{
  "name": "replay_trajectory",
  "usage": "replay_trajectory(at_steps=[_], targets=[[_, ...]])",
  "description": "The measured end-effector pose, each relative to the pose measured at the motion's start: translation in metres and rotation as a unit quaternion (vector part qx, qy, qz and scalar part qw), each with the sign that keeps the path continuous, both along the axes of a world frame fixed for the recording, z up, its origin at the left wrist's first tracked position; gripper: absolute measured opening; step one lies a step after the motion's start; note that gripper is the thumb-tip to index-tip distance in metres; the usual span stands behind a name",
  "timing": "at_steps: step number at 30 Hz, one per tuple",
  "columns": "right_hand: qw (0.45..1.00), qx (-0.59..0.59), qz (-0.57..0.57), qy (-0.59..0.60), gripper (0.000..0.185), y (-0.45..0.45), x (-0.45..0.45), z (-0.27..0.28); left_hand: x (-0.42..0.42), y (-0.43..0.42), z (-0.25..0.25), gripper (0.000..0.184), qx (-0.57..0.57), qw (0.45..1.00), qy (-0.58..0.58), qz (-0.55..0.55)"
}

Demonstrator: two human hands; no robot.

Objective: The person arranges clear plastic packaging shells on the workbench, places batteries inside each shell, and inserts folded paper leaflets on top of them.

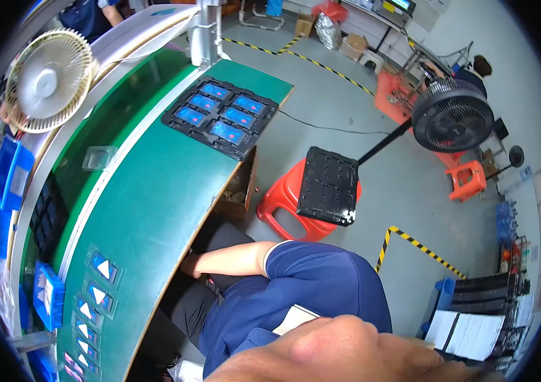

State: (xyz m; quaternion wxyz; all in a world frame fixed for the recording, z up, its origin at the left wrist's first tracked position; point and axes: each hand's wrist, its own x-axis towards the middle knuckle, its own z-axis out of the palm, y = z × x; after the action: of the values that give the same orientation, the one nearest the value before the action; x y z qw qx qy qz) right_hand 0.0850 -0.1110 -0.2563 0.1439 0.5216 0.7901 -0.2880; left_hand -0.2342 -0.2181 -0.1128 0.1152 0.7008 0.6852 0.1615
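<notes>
My right hand (190, 265) rests low by my lap, beside the table's near edge. Its fingers are hidden, so I cannot tell whether it holds anything. My left hand is out of view. On the green table (156, 184) lies a black tray (218, 146) at the far end, with several flat blue-faced pieces (226, 132) in its pockets. Toward the lower left of the table, several small clear-edged pieces with white triangles (98, 294) lie in two rows. Another black tray (328, 184) sits on a red stool (274, 202).
A green conveyor belt (133, 86) runs along the table's far side, carrying a clear plastic box (98, 158) and a dark tray (48, 213). Blue bins (9, 172) and a white fan (48, 83) stand beyond. A black fan (452, 114) stands behind the stool. Another person (86, 19) is at upper left.
</notes>
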Motion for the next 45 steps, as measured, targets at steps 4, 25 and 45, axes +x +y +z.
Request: replay_trajectory(at_steps=[4, 25, 45], targets=[[1.0, 0.015, 0.007, 0.011, 0.027, 0.001, -0.004, -0.007, -0.001, 0.015, 0.006, 0.033, -0.031, 0.999, 0.03, -0.03], [0.999, -0.008, 0.002, -0.035, 0.03, -0.002, -0.005, 0.023, 0.004, 0.078, 0.032, 0.035, -0.191, 0.945, 0.213, -0.16], [0.971, -0.055, 0.026, 0.232, 0.043, -0.071, 0.047, 0.159, 0.042, 0.058, 0.295, 0.051, -0.295, 0.914, -0.042, -0.275]])
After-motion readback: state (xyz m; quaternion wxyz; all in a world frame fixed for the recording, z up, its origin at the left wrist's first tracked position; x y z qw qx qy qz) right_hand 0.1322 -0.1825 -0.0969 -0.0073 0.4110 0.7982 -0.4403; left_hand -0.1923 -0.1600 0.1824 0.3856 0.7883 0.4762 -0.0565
